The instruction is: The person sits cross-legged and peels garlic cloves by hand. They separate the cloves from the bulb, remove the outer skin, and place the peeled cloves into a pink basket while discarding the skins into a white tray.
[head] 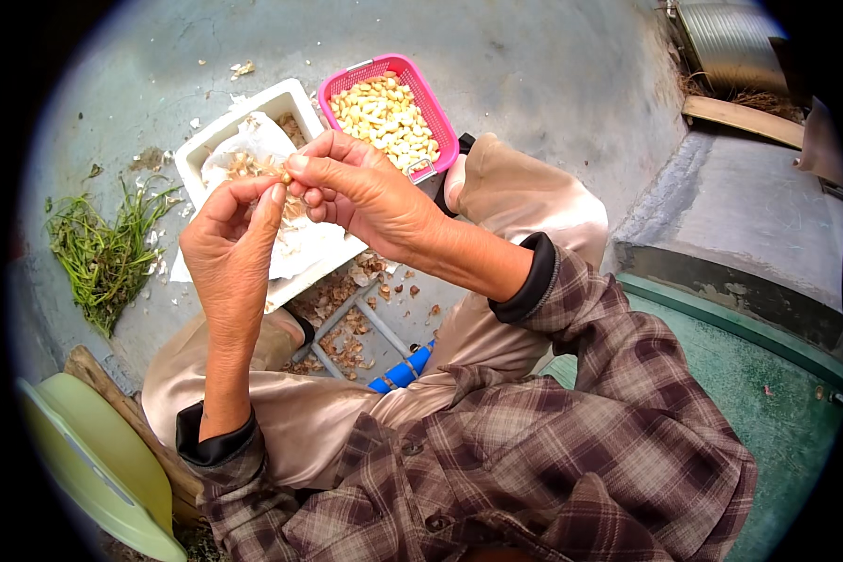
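Note:
My left hand and my right hand meet at their fingertips above a white foam box. Between them they pinch a small garlic clove, with papery skin showing around it. A crumpled white plastic sheet bearing loose dry skins lies in the box, partly hidden by the hands. Just beyond my right hand, a pink plastic basket holds many pale peeled garlic cloves.
Green stalks lie on the concrete floor at the left. A light green plastic basin leans by a wooden plank at lower left. Brown skins are scattered between my feet. A green ledge is at the right.

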`<action>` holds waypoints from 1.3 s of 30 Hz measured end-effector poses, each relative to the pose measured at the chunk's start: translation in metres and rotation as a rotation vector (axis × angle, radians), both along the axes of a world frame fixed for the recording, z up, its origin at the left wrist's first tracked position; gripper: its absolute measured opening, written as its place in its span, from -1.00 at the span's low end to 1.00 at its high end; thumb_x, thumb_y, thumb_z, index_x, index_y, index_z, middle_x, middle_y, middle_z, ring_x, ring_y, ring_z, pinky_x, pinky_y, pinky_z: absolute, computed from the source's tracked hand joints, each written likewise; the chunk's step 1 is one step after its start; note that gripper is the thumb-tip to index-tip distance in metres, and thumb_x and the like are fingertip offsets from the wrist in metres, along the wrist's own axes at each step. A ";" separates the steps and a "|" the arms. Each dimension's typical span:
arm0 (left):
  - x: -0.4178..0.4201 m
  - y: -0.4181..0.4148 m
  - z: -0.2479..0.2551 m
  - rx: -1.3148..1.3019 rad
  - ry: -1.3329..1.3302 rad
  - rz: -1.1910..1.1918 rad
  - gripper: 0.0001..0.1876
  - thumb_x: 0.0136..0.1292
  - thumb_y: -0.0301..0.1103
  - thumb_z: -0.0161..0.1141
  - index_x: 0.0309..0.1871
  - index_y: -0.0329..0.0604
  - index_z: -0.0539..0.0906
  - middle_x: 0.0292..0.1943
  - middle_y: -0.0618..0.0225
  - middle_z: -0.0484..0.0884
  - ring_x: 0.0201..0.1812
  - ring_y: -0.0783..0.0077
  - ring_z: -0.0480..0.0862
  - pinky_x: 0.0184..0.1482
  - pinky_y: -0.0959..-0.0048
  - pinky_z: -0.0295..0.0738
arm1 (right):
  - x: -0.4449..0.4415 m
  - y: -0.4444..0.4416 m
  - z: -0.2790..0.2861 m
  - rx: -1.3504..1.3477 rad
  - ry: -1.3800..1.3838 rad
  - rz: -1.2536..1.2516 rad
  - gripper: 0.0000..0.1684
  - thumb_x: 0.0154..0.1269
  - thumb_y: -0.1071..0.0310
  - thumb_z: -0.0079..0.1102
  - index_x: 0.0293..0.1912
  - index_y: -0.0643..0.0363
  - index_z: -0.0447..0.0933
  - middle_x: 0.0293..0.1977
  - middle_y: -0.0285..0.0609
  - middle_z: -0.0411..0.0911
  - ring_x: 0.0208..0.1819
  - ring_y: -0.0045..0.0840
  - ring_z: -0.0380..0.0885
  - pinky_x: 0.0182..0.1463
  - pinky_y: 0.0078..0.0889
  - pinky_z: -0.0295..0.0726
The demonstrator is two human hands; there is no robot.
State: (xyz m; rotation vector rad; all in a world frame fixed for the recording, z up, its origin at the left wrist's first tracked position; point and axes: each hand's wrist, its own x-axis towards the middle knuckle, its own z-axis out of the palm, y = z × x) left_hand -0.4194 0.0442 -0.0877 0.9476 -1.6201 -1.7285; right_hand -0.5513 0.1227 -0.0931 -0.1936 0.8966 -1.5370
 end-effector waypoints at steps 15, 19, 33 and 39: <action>-0.001 -0.001 0.000 0.033 0.013 -0.012 -0.99 0.19 -0.58 0.14 -0.35 -0.27 0.55 -0.41 0.46 0.59 -0.39 0.75 0.53 -0.35 0.75 0.40 | 0.008 -0.001 0.000 0.014 0.072 0.001 -0.78 0.28 0.27 0.15 -0.17 0.19 0.45 -0.40 -0.39 0.48 -0.44 -0.81 0.44 -0.30 -0.72 0.51; 0.001 -0.005 -0.002 0.153 0.053 -0.032 -0.99 0.20 -0.55 0.13 -0.33 -0.25 0.55 -0.41 0.46 0.58 -0.41 0.77 0.50 -0.37 0.75 0.38 | 0.005 -0.003 0.003 -0.014 0.276 0.013 -0.75 0.28 0.24 0.15 -0.16 0.21 0.47 -0.41 -0.37 0.49 -0.41 -0.78 0.48 -0.30 -0.69 0.53; 0.007 -0.014 0.000 0.529 0.255 -0.054 -0.92 0.19 -0.39 0.06 -0.37 -0.17 0.46 -0.49 0.43 0.49 -0.62 0.79 0.26 -0.59 0.78 0.10 | -0.001 -0.005 -0.005 -0.018 -0.051 -0.019 -0.74 0.30 0.25 0.12 -0.11 0.20 0.47 -0.32 -0.34 0.51 -0.36 -0.74 0.49 -0.19 -0.66 0.55; 0.008 -0.017 -0.005 0.271 0.007 -0.009 -0.85 0.25 -0.36 0.16 -0.41 -0.20 0.52 -0.47 0.46 0.51 -0.55 0.76 0.37 -0.52 0.76 0.23 | -0.003 -0.003 -0.003 -0.046 0.010 -0.025 -0.74 0.29 0.26 0.14 -0.11 0.20 0.47 -0.29 -0.33 0.51 -0.29 -0.72 0.52 -0.15 -0.67 0.56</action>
